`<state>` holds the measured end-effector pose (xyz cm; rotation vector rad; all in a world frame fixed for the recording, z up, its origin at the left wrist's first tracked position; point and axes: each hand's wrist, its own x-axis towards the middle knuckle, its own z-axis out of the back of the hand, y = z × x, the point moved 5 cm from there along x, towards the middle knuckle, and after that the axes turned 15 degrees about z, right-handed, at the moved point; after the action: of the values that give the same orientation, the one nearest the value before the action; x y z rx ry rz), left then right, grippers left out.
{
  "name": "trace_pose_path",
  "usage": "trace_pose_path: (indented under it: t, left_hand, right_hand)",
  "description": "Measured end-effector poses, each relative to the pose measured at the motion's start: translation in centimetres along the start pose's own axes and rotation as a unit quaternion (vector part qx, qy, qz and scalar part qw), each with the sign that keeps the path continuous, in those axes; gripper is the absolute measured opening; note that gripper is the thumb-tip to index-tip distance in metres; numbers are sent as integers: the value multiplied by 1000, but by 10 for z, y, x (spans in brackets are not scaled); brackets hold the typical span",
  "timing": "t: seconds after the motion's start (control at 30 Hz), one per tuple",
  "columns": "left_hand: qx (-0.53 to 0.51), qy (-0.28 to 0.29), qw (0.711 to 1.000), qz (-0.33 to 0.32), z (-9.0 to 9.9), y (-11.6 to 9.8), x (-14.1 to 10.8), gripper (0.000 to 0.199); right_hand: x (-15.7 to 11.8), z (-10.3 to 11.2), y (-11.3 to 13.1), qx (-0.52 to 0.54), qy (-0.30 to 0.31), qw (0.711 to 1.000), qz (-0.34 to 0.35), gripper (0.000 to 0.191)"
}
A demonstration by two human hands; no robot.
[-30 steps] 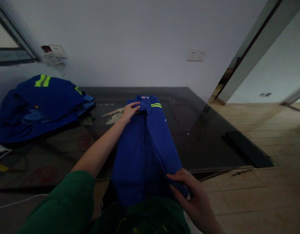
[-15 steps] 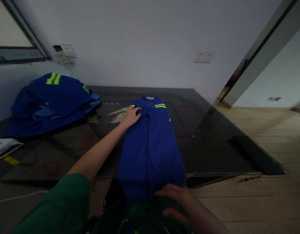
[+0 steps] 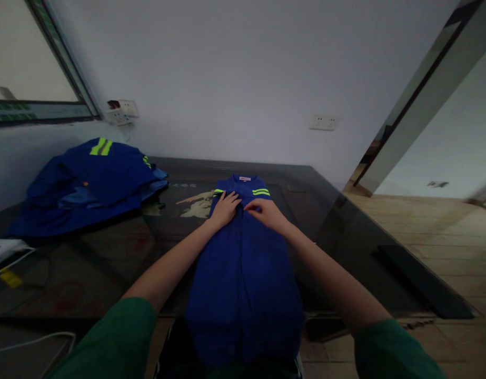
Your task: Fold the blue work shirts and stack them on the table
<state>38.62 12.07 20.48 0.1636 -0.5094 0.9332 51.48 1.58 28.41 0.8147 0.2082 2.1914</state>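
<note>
A blue work jacket (image 3: 266, 273) with yellow-green reflective strips lies lengthwise before me, collar toward the wall, its lower end hanging over the table's near edge. My left hand (image 3: 226, 208) rests flat on the upper chest beside the front opening, fingers spread. Opposite it, my right hand (image 3: 266, 213) is closed in a pinch at the top of the front opening, thumb and forefinger at the cloth edge. Whatever small part sits between those fingertips is too small to make out.
A heap of blue garments (image 3: 88, 184) lies on the dark glossy table (image 3: 337, 258) at the left. A white device (image 3: 6, 250) with a cable is at the left edge. A flat dark object (image 3: 424, 281) lies near the right corner. Sockets (image 3: 324, 122) are on the wall.
My right hand has moved from the jacket's lower end up to its chest and closed in a pinch. My left hand has flattened on the cloth. The view has tilted slightly upward.
</note>
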Motion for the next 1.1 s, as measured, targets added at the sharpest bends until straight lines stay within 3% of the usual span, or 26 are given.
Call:
trace_pose_path:
  t: [0.17,0.33,0.5,0.6,0.77,0.97,1.1]
  left_hand:
    - [2,-37,999,-4,10,-3,-1,27]
    - [-13,-21,1000,-11,15,-12,-1,24]
    - [-28,73,994,75,7,-7,-2,25]
    - [-37,80,990,109,6,-2,-4,26]
    - [-68,86,990,87,1,0,-4,30]
    - [-87,92,991,43,-3,-8,4,42]
    - [-68,62,995,48,0,-17,7,43]
  right_hand:
    - [30,-40,-66,-165,48,985,8,38]
    - [21,-44,-92,-120,76,989,42,40]
    - [11,-37,-88,-91,48,990,97,43]
    - [13,-42,-77,-157,95,973,138,38]
    - [26,-33,-65,-258,177,939,143,29]
    - [37,-5,-73,-245,205,945,70,28]
    - [40,-7,-83,-200,205,957,50,25]
